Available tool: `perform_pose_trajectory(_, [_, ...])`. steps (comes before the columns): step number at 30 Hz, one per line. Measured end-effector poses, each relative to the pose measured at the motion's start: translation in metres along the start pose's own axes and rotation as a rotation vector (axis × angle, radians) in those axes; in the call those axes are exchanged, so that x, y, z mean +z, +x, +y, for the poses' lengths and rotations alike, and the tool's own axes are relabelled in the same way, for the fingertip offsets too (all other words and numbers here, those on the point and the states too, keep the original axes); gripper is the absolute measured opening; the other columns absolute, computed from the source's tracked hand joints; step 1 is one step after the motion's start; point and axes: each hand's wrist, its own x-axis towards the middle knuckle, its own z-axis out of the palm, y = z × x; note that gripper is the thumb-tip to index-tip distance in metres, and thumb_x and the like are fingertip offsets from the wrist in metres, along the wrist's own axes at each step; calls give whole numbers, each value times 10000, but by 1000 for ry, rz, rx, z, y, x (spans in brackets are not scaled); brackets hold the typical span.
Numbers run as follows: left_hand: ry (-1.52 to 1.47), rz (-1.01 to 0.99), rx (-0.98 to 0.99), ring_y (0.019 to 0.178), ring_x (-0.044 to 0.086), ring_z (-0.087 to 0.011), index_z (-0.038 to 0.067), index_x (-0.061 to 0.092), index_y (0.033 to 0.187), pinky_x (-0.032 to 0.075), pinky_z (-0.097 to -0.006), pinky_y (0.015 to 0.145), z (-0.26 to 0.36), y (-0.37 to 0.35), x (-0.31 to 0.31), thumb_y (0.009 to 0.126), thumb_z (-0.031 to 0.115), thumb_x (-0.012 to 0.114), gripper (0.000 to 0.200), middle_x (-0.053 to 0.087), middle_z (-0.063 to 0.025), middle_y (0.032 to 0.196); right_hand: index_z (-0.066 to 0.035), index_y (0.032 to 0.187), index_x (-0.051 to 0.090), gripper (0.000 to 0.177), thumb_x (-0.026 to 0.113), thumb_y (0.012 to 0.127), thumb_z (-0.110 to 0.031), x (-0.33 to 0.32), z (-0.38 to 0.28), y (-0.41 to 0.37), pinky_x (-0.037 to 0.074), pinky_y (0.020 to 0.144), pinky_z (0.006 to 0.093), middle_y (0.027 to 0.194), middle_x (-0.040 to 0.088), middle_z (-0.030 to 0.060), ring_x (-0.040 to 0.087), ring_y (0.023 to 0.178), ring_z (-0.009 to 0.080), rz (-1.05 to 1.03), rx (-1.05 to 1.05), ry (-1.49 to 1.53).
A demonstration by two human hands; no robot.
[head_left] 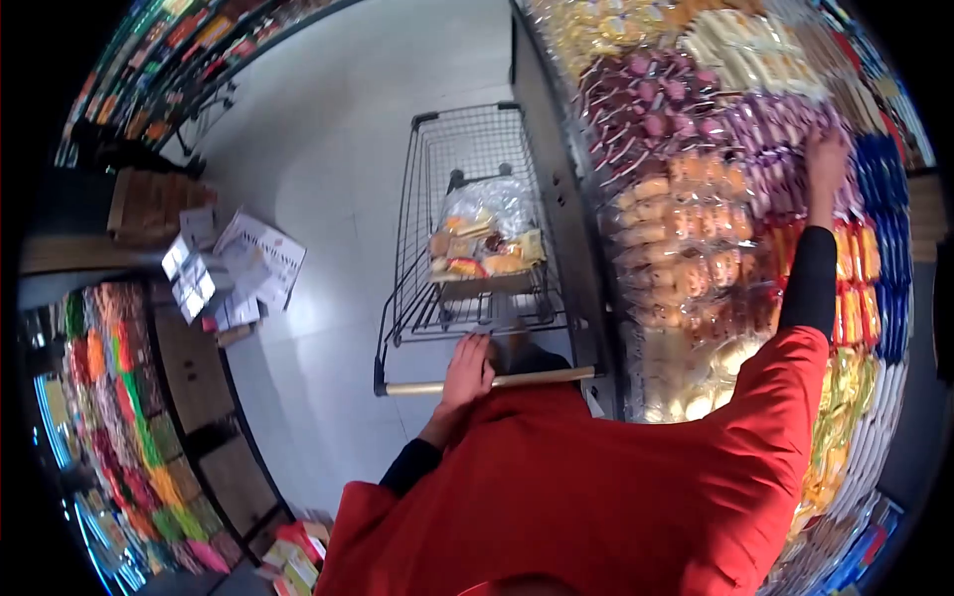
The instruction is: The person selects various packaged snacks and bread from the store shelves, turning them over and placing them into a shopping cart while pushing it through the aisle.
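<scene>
My left hand (467,372) is closed over the pale handle (542,377) of a wire shopping cart (405,268). Inside the cart lie several wrapped bread and pastry packs (487,256) and a crinkled clear plastic bag (497,206). Far out on the right, my right hand (827,162) reaches over rows of purple-and-white wrapped packets (773,139), its fingers stretched out against them. I cannot make out any packet lifted in it. Next to these lie orange-brown buns in clear wrap (686,268) and red-and-yellow packets (857,263).
Dark purple packets (656,99), gold packets (840,417) and blue packets (884,228) fill the right display, whose dark side panel (566,189) stands close to the cart. Flattened cartons (260,256) lie on the grey floor (328,129). Colourful packed goods (124,397) line the left shelf.
</scene>
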Motion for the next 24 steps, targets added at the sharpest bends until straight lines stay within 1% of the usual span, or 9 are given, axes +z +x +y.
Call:
perform_pose_trajectory(6, [-50, 32, -5, 1276, 511, -398, -7, 553, 1323, 435, -462, 1092, -4, 5, -4, 803, 44, 606, 525, 583, -196, 1264, -117, 1353, 619, 591, 511, 990, -570, -55, -54, -22, 492, 991, 523, 1359, 580, 271, 579, 1214, 452, -32, 85, -66])
perform_pose_trajectory(8, [-8, 22, 17, 1255, 536, -365, 8, 586, 1289, 458, -455, 1057, -10, 10, -5, 793, 38, 622, 498, 606, -169, 1229, -80, 1304, 657, 456, 574, 1016, -423, -41, -65, -30, 518, 942, 456, 1244, 671, 214, 652, 1125, 346, 147, -415, 117])
perform_pose_trajectory(10, [-15, -23, -11, 1239, 553, -337, 20, 604, 1265, 476, -449, 1014, -14, 12, -8, 791, 55, 657, 479, 618, -151, 1206, -102, 1262, 684, 323, 622, 1008, -291, -89, -172, -98, 530, 867, 348, 1142, 707, 141, 674, 986, 250, -298, -296, 711])
perform_pose_trajectory(11, [-24, -23, 19, 1235, 555, -335, 24, 608, 1260, 480, -449, 1001, -16, 16, -12, 796, 71, 670, 471, 619, -148, 1201, -76, 1198, 706, 270, 628, 1010, -254, -110, -223, -136, 515, 846, 289, 1116, 707, 93, 656, 962, 168, -473, -263, 770])
perform_pose_trajectory(14, [-48, -41, 51, 1222, 561, -335, 27, 611, 1263, 482, -452, 992, -20, 21, -14, 808, 92, 687, 466, 620, -143, 1194, -67, 1186, 683, 265, 617, 1015, -259, -66, -317, -271, 519, 884, 333, 1082, 712, 97, 675, 1001, 202, -1070, -233, 1124])
perform_pose_trajectory(15, [-43, -35, 51, 1215, 564, -338, 26, 609, 1270, 481, -453, 996, -22, 23, -12, 814, 97, 689, 469, 619, -143, 1192, -57, 1166, 689, 264, 631, 997, -252, -37, -336, -320, 524, 901, 363, 1075, 717, 134, 687, 1005, 265, -1147, -461, 1042])
perform_pose_trajectory(17, [-94, -72, 49, 1211, 564, -343, 20, 605, 1276, 483, -451, 999, -30, 23, -7, 818, 88, 680, 469, 616, -145, 1192, -43, 1173, 681, 284, 647, 959, -227, 22, -367, -421, 522, 940, 403, 1119, 708, 169, 665, 1088, 319, -1502, -601, 873])
perform_pose_trajectory(20, [-153, -123, 54, 1216, 564, -339, 8, 596, 1294, 490, -439, 1006, -34, 22, -10, 833, 73, 654, 469, 611, -151, 1197, -77, 1112, 727, 308, 657, 920, -307, 138, -382, -593, 481, 1024, 435, 1232, 656, 207, 586, 1218, 375, -1619, -763, 493])
perform_pose_trajectory(24, [-212, -219, 32, 1245, 554, -323, 14, 584, 1324, 495, -434, 1009, -39, 30, -21, 855, 80, 629, 476, 612, -144, 1229, -145, 1137, 745, 367, 655, 907, -416, 140, -400, -649, 439, 1085, 467, 1451, 508, 233, 475, 1336, 431, -1690, -590, 409])
